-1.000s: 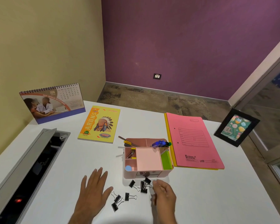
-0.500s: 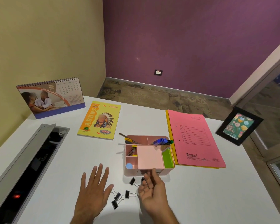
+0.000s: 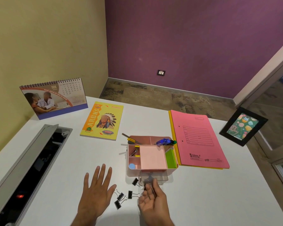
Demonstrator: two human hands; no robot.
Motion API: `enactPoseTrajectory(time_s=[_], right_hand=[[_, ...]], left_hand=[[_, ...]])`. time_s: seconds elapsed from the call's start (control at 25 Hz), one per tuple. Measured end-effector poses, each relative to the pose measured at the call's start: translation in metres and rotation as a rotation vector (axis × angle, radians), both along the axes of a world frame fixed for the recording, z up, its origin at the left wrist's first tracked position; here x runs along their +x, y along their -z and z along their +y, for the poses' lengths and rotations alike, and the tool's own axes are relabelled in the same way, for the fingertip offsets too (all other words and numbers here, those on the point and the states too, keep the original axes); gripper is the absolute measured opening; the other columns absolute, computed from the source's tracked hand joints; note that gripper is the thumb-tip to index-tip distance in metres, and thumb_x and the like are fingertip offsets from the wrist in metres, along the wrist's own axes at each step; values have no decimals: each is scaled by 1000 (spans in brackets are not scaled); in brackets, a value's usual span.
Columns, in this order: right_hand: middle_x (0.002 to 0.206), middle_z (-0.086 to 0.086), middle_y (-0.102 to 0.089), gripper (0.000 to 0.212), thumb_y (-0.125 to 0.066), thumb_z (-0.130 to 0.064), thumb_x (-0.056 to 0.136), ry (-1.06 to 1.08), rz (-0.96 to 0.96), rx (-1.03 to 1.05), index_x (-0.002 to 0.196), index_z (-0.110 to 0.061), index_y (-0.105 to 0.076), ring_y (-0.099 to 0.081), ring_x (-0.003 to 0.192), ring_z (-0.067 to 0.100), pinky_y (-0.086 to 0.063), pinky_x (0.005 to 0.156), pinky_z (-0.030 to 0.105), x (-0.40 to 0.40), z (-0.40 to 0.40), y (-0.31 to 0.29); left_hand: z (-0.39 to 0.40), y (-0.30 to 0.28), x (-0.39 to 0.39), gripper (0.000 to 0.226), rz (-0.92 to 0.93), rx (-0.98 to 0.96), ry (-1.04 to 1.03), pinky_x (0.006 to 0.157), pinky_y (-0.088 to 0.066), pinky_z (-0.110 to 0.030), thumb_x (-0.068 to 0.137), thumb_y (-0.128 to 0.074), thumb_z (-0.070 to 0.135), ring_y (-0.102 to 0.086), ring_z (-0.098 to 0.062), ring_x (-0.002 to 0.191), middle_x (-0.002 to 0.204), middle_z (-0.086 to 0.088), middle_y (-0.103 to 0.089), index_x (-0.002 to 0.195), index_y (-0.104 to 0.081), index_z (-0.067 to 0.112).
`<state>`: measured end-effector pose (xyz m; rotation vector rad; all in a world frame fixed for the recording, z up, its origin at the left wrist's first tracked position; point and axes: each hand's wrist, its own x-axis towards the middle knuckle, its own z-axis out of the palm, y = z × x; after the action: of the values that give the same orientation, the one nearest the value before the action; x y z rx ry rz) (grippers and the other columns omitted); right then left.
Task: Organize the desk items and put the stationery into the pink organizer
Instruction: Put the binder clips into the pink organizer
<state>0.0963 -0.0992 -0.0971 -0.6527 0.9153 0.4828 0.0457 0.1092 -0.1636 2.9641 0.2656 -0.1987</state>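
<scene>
Head view: binder clips (image 3: 123,196) lie between flat left hand (image 3: 96,191) and half-open right hand (image 3: 151,201).

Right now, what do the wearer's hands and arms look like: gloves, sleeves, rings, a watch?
Both are bare. The left hand and right hand show no gloves or rings. No sleeve or watch shows on either wrist or forearm up to the frame's bottom edge.
</scene>
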Motion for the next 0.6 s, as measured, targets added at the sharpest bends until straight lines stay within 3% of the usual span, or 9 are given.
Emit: enactPoseTrajectory(time_s=[0.16, 0.28, 0.36, 0.44, 0.52, 0.6], right_hand=[[77, 5, -61, 43, -75, -37, 77, -18, 7, 4, 110, -12, -63, -54, 44, 15, -42, 45, 23, -16, -11, 16], [71, 7, -59, 33, -76, -30, 79, -76, -28, -118, 104, -11, -67, -49, 41, 16, -39, 42, 22, -25, -18, 22], [66, 9, -61, 34, -80, -26, 68, -172, -189, -499, 98, -14, -70, -50, 43, 18, -42, 45, 23, -35, -25, 31], [76, -2, -67, 39, -76, -37, 55, -323, -527, -1147, 93, -35, -70, -59, 62, 16, -49, 59, 26, -44, -36, 47], [108, -7, -66, 46, -67, -57, 65, -637, -938, -1580, 108, -42, -65, -59, 97, 18, -49, 79, 33, -46, -48, 60], [137, 6, -55, 76, -48, -74, 77, -1004, -1124, -1805, 135, -25, -54, -45, 126, 26, -35, 100, 43, -40, -56, 69]], left_hand=[[-1, -1, 0, 69, 9, -12, -8, 111, -21, -58, 98, -12, 58, -30, -29, 144, 155, -10, -34, 147, -40, 19], [1, 2, -1, 64, 16, -54, -22, 114, -14, -55, 99, -12, 57, -11, -20, 148, 161, -2, -22, 149, -35, 24], [5, 4, -5, 62, -17, -103, -10, 117, -3, -52, 98, -13, 61, 0, -13, 149, 163, 7, -8, 152, -26, 32], [5, 1, -11, 72, -42, -149, 54, 117, 4, -52, 94, -20, 71, 5, -10, 150, 163, 8, -4, 154, -14, 33], [1, -10, -15, 87, -66, -200, 160, 117, 3, -54, 86, -30, 79, 6, -12, 150, 164, 7, 1, 155, -8, 30], [-6, -19, -15, 102, -59, -239, 246, 117, 5, -53, 77, -37, 87, 11, -11, 149, 163, 10, 9, 155, -3, 30]])
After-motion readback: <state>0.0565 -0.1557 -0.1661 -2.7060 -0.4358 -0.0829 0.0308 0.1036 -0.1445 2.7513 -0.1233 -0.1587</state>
